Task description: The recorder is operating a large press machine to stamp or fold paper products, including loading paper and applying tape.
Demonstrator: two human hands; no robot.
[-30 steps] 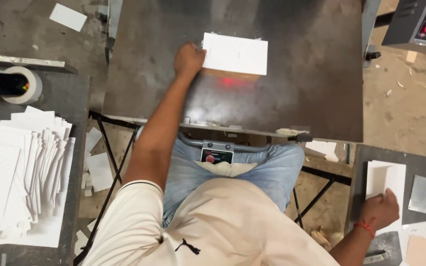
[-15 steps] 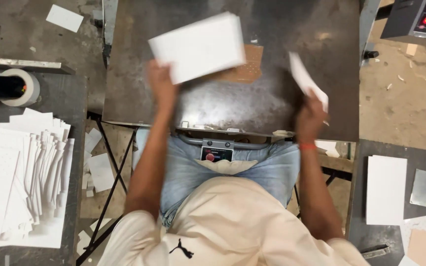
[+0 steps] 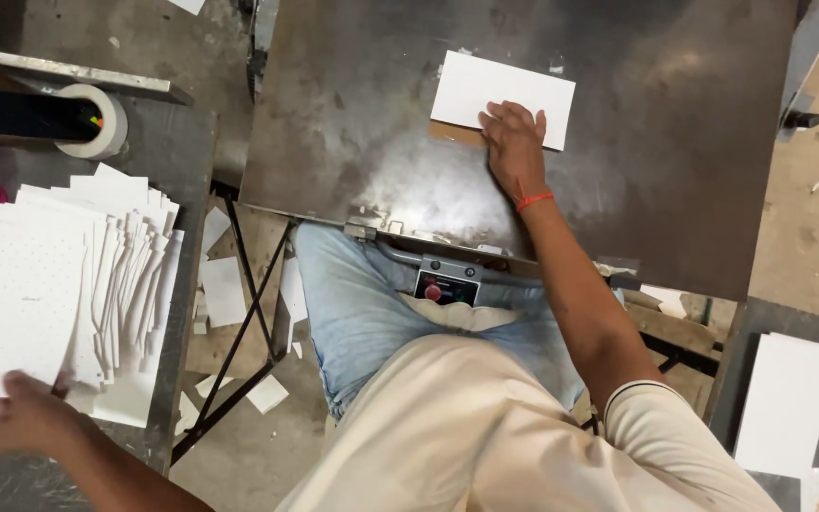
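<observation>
We read this as the seating step. Our right hand (image 3: 514, 142) lies flat, fingers spread and open, on the near edge of a white rectangular card sheet (image 3: 502, 98); it presses down and clamps nothing. The sheet rests toward the far middle of the dark, scuffed steel press table (image 3: 353, 123), with a sliver of brown board (image 3: 449, 135) showing under its near-left corner, so the sheet and board are not quite square to each other. A thin orange thread band (image 3: 534, 200) circles the right wrist.

Our left hand (image 3: 13, 419) is well apart from the press, down at the near edge of the fanned stack of white punched card sheets (image 3: 59, 284) on the grey side bench (image 3: 158, 142). Its fingers curl onto the lowest sheets and touch them; we cannot tell whether they pinch a sheet or merely rest there. A roll of pale tape (image 3: 97, 121) stands at the far end of that bench. More white blank sheets (image 3: 784, 403) lie on the right-hand bench. White offcuts (image 3: 220, 289) litter the floor between the table legs. A small control box with a red button (image 3: 445, 287) hangs under the table's near edge.

Judgement: the next move calls for squaring the sheet over the board with a flat palm, without sliding the board beneath.
</observation>
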